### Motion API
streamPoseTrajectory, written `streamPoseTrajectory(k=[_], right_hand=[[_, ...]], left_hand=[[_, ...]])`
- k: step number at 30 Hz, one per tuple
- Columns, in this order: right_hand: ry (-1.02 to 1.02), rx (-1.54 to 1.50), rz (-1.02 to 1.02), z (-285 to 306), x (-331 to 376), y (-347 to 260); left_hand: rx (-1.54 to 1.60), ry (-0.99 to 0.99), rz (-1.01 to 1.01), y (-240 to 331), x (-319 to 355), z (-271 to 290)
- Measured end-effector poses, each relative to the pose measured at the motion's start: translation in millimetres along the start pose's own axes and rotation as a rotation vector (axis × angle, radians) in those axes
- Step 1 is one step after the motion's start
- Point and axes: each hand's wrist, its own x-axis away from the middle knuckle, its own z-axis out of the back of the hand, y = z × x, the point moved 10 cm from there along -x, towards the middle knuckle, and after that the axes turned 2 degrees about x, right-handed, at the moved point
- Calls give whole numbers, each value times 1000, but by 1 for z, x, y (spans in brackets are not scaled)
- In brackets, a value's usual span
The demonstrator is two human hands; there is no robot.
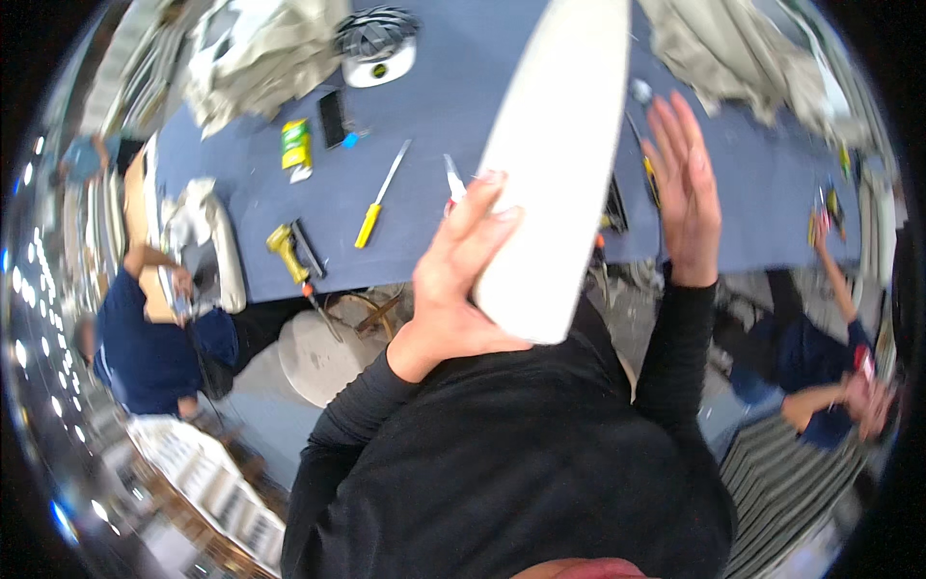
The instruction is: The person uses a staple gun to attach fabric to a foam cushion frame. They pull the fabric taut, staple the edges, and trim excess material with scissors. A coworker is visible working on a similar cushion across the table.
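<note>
A long white panel (555,164), narrower towards its far end, stands tilted up in front of me over the table. My left hand (463,261) grips its left side low down, fingers and thumb spread across the white surface. My right hand (687,188) is raised to the right of the panel, apart from it, palm turned towards it and fingers stretched out, holding nothing. A small tool with a pale tip (453,177) lies just beyond my left fingers, mostly hidden. Behind the panel's right side shows part of a black tool (614,209).
The blue-grey table (424,106) carries a yellow-handled screwdriver (368,224), a yellow staple gun (286,253), a phone (332,119), a green-yellow packet (296,147) and a cap (379,48). Beige fabric (260,58) is heaped behind. People work at left (159,328) and right (820,367).
</note>
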Motion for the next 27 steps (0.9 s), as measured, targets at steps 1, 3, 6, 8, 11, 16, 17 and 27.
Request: streamPoseTrajectory(k=[1,3,6,8,11,16,17,27], right_hand=[[-59,86,92,-6,-2,-31],[-149,292,230,-12,-8,-62],[-78,687,407,-18,-36,-48],[-33,793,488,-41,-58,-46],[-12,765,571,-74,-85,-62],[62,787,656,-107,-103,-56],[68,802,658,-109,-102,-54],[11,318,298,-52,-70,58]], left_hand=[[17,39,-46,1,3,-5],[-110,87,-113,0,-13,1],[-329,187,-76,-19,-57,31],[-166,226,44,-47,-76,57],[3,241,58,-66,-110,82],[105,284,183,-73,-115,103],[90,279,193,-69,-113,103],[-165,444,111,-18,-52,91]])
